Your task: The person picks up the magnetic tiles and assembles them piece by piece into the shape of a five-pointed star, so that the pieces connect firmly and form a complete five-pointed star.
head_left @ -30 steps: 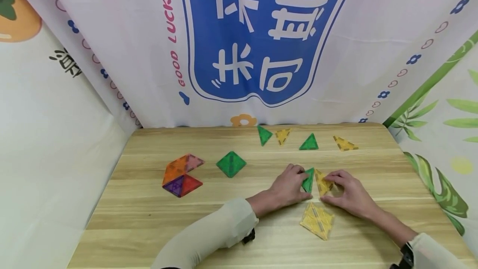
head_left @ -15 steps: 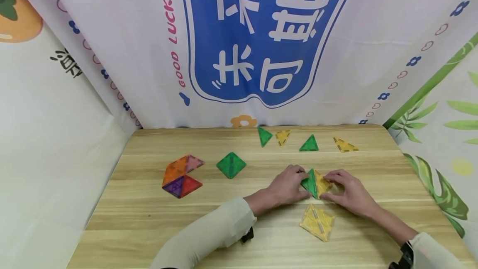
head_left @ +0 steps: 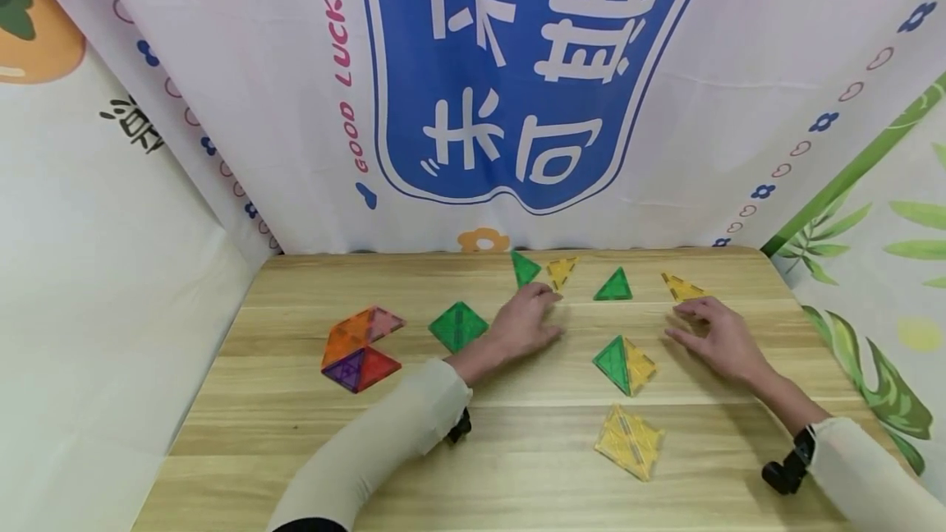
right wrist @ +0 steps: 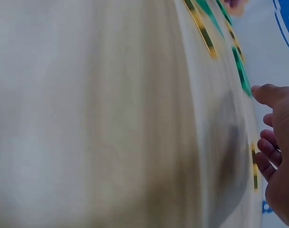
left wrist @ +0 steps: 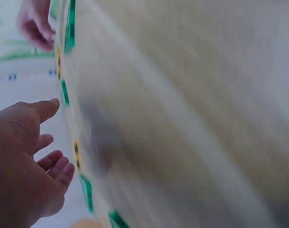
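Note:
In the head view my left hand (head_left: 521,322) hovers with relaxed fingers and nothing in its grasp, just in front of a green triangle tile (head_left: 525,268) and a yellow triangle tile (head_left: 561,271) at the back. My right hand (head_left: 718,338) is likewise bare, its fingers loosely bent beside a yellow triangle tile (head_left: 681,287) at the back right, partly covered by the fingertips. Between the hands lies a green tile (head_left: 612,364) edge to edge with a yellow tile (head_left: 639,365), forming a kite-like shape. Another green triangle tile (head_left: 613,285) stands apart behind that pair.
A diamond of yellow tiles (head_left: 629,442) lies nearer the front. Left of the left hand is a green diamond (head_left: 456,325), and further left a cluster with an orange tile (head_left: 347,337), a purple tile (head_left: 345,369), a red tile (head_left: 378,368) and a pink one. A printed curtain (head_left: 296,212) borders the table's back.
The green and yellow tiles were brought together edge to edge, then both hands let go. My left hand moved back and left; my right hand moved back and right towards the far tiles.

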`<state>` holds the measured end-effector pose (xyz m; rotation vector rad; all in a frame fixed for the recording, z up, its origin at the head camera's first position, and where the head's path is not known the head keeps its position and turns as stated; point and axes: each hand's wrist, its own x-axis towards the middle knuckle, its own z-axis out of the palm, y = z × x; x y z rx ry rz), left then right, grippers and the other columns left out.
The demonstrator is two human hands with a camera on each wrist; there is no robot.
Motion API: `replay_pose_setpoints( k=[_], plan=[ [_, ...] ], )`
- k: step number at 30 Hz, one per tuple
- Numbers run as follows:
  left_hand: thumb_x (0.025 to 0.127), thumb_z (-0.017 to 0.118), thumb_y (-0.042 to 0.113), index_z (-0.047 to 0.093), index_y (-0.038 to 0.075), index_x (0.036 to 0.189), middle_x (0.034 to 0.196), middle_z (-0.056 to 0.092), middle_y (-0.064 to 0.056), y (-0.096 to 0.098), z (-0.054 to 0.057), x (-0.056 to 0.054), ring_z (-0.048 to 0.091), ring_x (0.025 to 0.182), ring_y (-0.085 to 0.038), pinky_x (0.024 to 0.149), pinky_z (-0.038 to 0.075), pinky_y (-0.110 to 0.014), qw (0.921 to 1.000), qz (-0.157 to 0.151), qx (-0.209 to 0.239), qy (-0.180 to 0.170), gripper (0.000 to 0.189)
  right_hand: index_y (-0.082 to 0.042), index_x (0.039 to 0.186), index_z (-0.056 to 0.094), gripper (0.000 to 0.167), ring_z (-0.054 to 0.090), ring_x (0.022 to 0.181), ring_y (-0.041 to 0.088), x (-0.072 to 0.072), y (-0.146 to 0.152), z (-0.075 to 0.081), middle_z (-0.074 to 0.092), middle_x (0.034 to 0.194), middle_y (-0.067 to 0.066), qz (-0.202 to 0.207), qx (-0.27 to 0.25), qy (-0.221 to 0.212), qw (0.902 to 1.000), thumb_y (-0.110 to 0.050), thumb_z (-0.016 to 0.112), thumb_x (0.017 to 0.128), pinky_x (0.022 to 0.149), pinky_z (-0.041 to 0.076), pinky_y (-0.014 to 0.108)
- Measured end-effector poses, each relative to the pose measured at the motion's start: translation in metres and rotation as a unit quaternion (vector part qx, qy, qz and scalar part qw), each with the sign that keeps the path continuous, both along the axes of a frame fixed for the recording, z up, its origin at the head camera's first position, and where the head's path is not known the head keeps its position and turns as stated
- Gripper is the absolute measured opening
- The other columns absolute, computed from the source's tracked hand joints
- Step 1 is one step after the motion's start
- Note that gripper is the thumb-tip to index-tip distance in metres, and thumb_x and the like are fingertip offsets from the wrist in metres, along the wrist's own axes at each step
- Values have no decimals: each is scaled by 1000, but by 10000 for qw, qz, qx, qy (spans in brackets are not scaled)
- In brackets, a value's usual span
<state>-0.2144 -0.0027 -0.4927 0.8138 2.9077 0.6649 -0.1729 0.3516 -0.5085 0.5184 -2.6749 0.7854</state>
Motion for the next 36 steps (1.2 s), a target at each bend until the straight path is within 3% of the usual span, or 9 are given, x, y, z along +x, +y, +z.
replay_pose_setpoints(
  k=[4, 7, 16, 20, 25, 29, 36],
  plan=[
    [98, 79, 35, 58, 10, 151, 157, 53, -12, -14, 0, -20, 49, 145, -28, 118, 45, -41, 9993, 371, 90, -47, 63, 6, 111, 76, 33, 68, 91, 39, -14, 13, -1, 71, 110, 25, -176, 5, 93, 9998, -10, 88, 86, 75, 58, 49],
    [98, 78, 35, 53, 11, 156, 163, 46, -13, -24, -2, -33, 42, 151, -31, 122, 41, -44, 9985, 513, 67, -175, 67, 8, 112, 75, 34, 68, 94, 44, -22, 20, -2, 70, 114, 29, -284, 29, 70, 9996, -11, 87, 87, 77, 57, 59],
    [98, 76, 40, 43, 13, 162, 171, 32, -12, -34, -8, -53, 31, 157, -32, 124, 38, -49, 9981, 283, -50, -538, 77, 17, 122, 69, 49, 53, 122, 59, -38, 24, -6, 60, 130, 39, -711, 21, -459, 9964, -20, 83, 93, 101, 41, 73],
    [99, 75, 41, 40, 12, 164, 173, 28, -11, -35, -7, -56, 30, 158, -32, 125, 35, -49, 9974, 235, -285, -620, 79, 18, 124, 67, 54, 51, 125, 59, -43, 22, -9, 59, 133, 40, -851, 79, -678, 9940, -24, 83, 94, 105, 39, 73],
    [102, 70, 44, 39, 12, 164, 174, 26, -10, -37, -3, -56, 29, 159, -32, 126, 33, -48, 9948, 182, -763, -654, 77, 17, 122, 68, 49, 54, 122, 58, -46, 20, -11, 62, 130, 39, -864, 122, -616, 9943, -21, 82, 94, 103, 40, 72],
    [102, 69, 47, 46, 14, 161, 169, 35, -12, -40, 0, -54, 33, 155, -33, 124, 37, -49, 9941, 116, -984, -447, 71, 15, 119, 70, 43, 56, 119, 58, -46, 19, -11, 64, 126, 39, -802, 121, -474, 9956, -16, 82, 93, 101, 42, 72],
    [101, 71, 44, 60, 15, 152, 149, 51, -15, -46, 6, -45, 47, 139, -31, 115, 44, -44, 9950, -21, -951, -305, 60, 15, 117, 71, 38, 58, 118, 58, -43, 19, -12, 65, 125, 39, -784, 124, -420, 9960, -12, 82, 93, 100, 44, 72]
  ],
)
